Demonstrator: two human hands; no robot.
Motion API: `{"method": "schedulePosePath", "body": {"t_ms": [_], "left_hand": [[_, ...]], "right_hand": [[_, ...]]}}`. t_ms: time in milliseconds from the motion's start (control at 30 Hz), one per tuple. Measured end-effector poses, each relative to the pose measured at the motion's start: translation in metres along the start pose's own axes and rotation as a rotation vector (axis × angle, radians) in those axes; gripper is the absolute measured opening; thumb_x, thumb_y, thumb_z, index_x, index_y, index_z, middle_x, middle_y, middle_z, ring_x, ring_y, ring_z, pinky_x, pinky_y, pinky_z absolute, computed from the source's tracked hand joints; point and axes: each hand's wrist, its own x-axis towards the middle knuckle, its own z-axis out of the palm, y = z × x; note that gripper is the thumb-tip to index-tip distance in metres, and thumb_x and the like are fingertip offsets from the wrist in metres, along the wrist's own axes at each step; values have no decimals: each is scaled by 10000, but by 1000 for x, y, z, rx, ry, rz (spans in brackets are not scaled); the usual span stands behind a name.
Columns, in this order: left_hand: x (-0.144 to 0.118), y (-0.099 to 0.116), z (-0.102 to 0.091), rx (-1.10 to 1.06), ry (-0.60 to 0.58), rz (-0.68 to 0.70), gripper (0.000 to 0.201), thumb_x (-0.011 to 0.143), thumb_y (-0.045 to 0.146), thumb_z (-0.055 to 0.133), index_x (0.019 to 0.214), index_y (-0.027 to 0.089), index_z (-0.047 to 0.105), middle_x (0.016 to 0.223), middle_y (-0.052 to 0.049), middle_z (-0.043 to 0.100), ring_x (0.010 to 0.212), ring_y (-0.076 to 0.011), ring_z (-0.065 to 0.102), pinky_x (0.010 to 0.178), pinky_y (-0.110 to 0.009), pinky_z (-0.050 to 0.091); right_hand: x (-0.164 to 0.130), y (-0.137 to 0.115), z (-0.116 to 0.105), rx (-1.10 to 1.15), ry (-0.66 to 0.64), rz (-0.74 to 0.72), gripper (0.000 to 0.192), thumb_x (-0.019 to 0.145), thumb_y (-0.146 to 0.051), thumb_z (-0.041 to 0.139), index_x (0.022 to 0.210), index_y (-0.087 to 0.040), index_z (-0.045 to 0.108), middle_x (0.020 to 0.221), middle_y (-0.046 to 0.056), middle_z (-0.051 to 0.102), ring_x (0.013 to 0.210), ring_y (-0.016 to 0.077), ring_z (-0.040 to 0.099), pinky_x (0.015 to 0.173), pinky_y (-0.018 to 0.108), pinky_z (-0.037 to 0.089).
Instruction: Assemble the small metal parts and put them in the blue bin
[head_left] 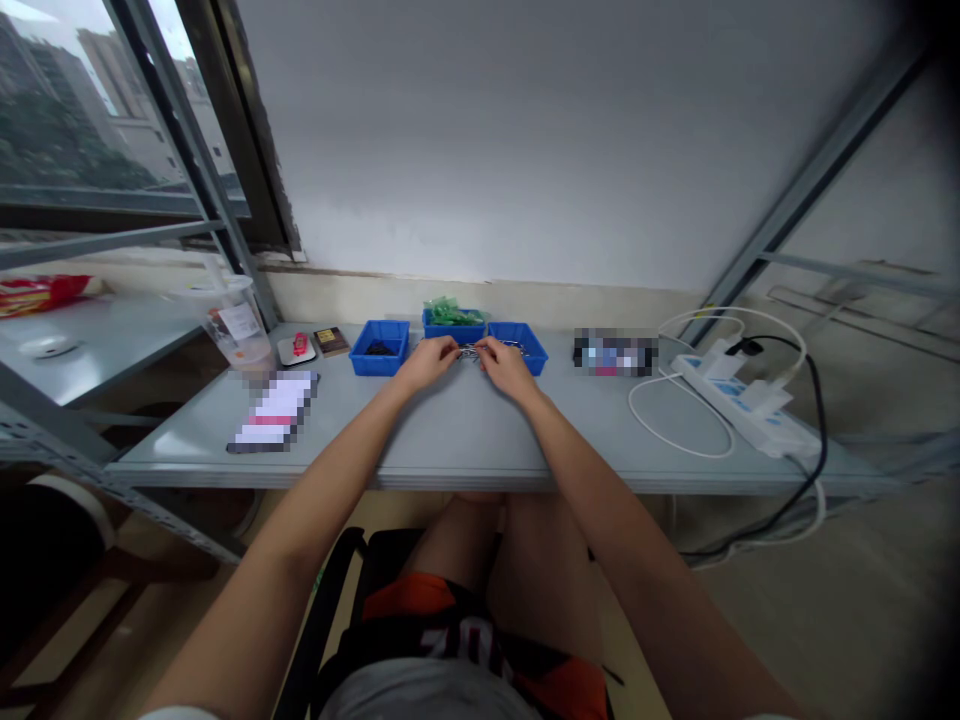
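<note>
Here, both hands are meeting at the far middle of the grey tabletop (465,440), just in front of a row of three blue bins. The left hand (429,362) and the right hand (507,366) are pinching a small metal piece (469,352) between them, fingers closed together on it from either side; it is too small to tell what it is. The piece is hovering just above the tabletop, close to the near edge of the middle bin (452,328), which is holding green parts (450,311). The left bin (380,347) is holding something dark, and the right bin (525,345) is sitting just behind the right hand. Farther left, a clear plastic cup (236,325) is standing, and far right a white power strip (742,402) is lying with its cables.
</note>
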Motion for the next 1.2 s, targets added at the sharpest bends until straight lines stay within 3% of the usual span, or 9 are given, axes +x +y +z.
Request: {"method": "schedulePosePath", "body": {"t_ms": [300,567,1200], "left_hand": [[2,-3,1,14,64,56,120,897,203,552,869,138,650,875,-75,683,783,-170,600,747,-278,451],[3,-4,1,4,100,124,91,879,164,586,902,149,673,870,-55,657,803,-159,603,773,-277,480],[0,-4,0,80,80,62,228,938,292,507,850,150,661,814,-58,683,722,-164,582,677,-264,405]], "right_hand": [[0,3,2,7,-6,-3,210,925,-303,478,979,-190,646,629,-13,619,597,149,561,669,258,404],[-1,4,4,-38,-151,21,169,905,-238,498,921,-183,657,612,-18,609,594,136,534,631,232,378],[0,0,-1,-26,-48,10,211,935,-292,457,915,-195,643,648,-12,626,632,145,580,677,249,392]]}}
